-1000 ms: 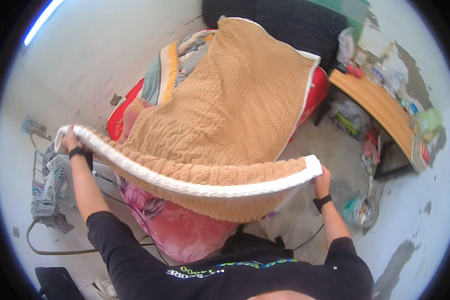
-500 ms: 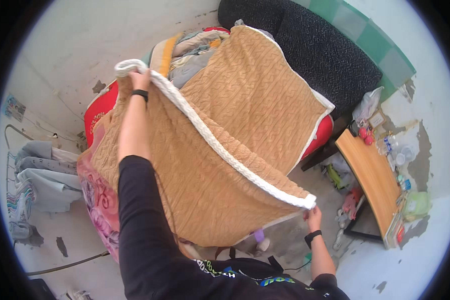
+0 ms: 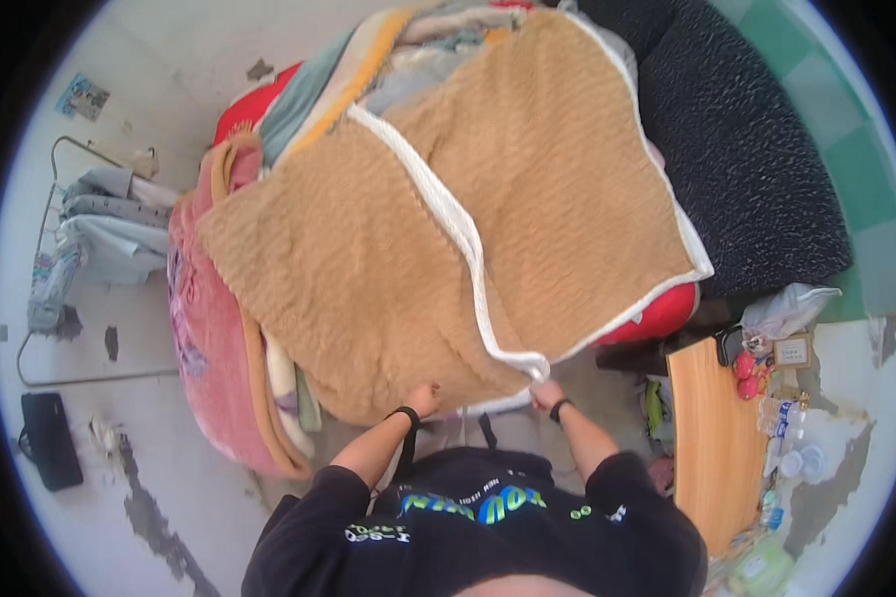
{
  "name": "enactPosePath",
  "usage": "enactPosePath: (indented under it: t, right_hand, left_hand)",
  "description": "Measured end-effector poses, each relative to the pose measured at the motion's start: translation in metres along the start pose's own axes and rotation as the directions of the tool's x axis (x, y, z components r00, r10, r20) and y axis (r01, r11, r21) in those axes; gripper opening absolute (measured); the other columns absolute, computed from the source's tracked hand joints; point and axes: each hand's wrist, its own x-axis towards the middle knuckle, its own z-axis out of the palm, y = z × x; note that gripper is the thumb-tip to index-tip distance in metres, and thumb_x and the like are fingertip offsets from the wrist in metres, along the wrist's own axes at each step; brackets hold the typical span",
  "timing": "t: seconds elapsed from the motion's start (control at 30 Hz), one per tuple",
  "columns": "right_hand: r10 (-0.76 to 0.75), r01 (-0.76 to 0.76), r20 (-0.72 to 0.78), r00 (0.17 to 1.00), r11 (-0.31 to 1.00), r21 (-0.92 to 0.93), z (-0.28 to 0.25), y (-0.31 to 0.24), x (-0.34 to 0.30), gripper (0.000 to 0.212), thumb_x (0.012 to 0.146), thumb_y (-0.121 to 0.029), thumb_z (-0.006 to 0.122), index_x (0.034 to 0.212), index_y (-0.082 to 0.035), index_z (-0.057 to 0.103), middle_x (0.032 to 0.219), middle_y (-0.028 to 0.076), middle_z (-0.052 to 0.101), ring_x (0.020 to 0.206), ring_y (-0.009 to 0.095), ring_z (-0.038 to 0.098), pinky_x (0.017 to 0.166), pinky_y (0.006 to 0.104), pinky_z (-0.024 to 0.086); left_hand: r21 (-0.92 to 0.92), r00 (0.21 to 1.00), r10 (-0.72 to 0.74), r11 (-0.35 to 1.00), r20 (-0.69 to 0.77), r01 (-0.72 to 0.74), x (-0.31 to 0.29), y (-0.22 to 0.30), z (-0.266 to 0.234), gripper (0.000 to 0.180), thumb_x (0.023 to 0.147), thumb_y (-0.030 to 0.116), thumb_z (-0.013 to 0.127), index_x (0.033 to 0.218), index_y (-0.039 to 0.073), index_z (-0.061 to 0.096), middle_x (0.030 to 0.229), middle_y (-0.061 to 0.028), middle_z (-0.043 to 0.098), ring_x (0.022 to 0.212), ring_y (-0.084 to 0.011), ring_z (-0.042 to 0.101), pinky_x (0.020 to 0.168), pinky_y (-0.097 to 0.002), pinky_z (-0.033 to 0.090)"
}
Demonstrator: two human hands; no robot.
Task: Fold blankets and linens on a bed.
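A tan, ribbed-knit blanket [image 3: 329, 269] with white fleecy trim lies over the bed, folded across itself. Its white trim [image 3: 438, 199] runs in a wavy band from the far left down to the near right. My right hand [image 3: 546, 394] is closed on the trimmed corner at the near side. To its left, my left hand [image 3: 424, 400] is closed at the blanket's near edge; its fingers are partly hidden. Both hands are close to my body, a short way apart.
Left of the blanket hangs pink floral bedding [image 3: 204, 328]. Behind it are a yellow-striped quilt [image 3: 353, 85] and red bedding [image 3: 254, 109]. A black padded headboard [image 3: 737, 149] stands right. A wooden table [image 3: 712, 438] is at the near right; clothes [image 3: 119, 224] hang at left.
My left hand has come from the far left trim down to the near edge. My right hand has moved inward with the corner. The raised blanket has dropped onto the bed.
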Motion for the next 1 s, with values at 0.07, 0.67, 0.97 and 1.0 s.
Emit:
enactPosePath:
  t: [0.07, 0.67, 0.97, 1.0]
  right_hand:
    - [0.03, -0.004, 0.182, 0.983, 0.99, -0.142, -0.021, -0.009, 0.007, 0.031, 0.079, -0.024, 0.058, 0.056, -0.002, 0.06, 0.05, 0.009, 0.058, 0.043, 0.016, 0.056, 0.041, 0.0297, 0.044]
    - [-0.151, 0.163, -0.064, 0.987, 0.929, 0.333, -0.137, -0.007, -0.005, 0.016, 0.088, -0.015, 0.055, 0.097, -0.002, 0.059, 0.078, 0.007, 0.064, 0.063, 0.015, 0.062, 0.054, 0.0289, 0.05]
    - [-0.2, 0.249, -0.811, 0.55, 0.966, -0.069, -0.466, -0.022, 0.147, 0.036, 0.077, -0.015, 0.062, 0.11, -0.001, 0.06, 0.097, 0.019, 0.066, 0.094, 0.036, 0.062, 0.086, 0.038, 0.049]
    - [-0.284, 0.204, -0.805, 0.521, 0.957, -0.206, -0.49, -0.035, 0.168, 0.042, 0.076, -0.015, 0.064, 0.115, -0.002, 0.057, 0.109, 0.019, 0.062, 0.103, 0.035, 0.059, 0.09, 0.0383, 0.046]
  left_hand:
    - [-0.204, 0.96, -0.251, 0.941, 0.12, 0.272, -0.037, -0.006, 0.019, 0.041, 0.078, 0.021, 0.064, 0.112, -0.001, 0.059, 0.104, -0.0226, 0.065, 0.097, -0.0343, 0.063, 0.085, -0.0399, 0.049]
    - [-0.56, 0.848, -0.327, 0.827, -0.418, 0.043, 0.158, 0.085, 0.151, 0.066, 0.069, 0.032, 0.078, 0.118, -0.003, 0.051, 0.114, -0.0217, 0.058, 0.107, -0.0349, 0.056, 0.09, -0.039, 0.045]
    - [-0.162, 0.937, -0.348, 0.927, -0.034, 0.338, 0.201, 0.155, 0.128, 0.047, 0.078, 0.042, 0.064, 0.087, -0.004, 0.068, 0.086, -0.0256, 0.066, 0.082, -0.0355, 0.067, 0.072, -0.0416, 0.051]
    - [-0.129, 0.937, -0.349, 0.93, -0.017, 0.344, 0.2, 0.152, 0.122, 0.047, 0.078, 0.041, 0.064, 0.087, -0.005, 0.068, 0.086, -0.0253, 0.066, 0.079, -0.0345, 0.067, 0.07, -0.0411, 0.051]
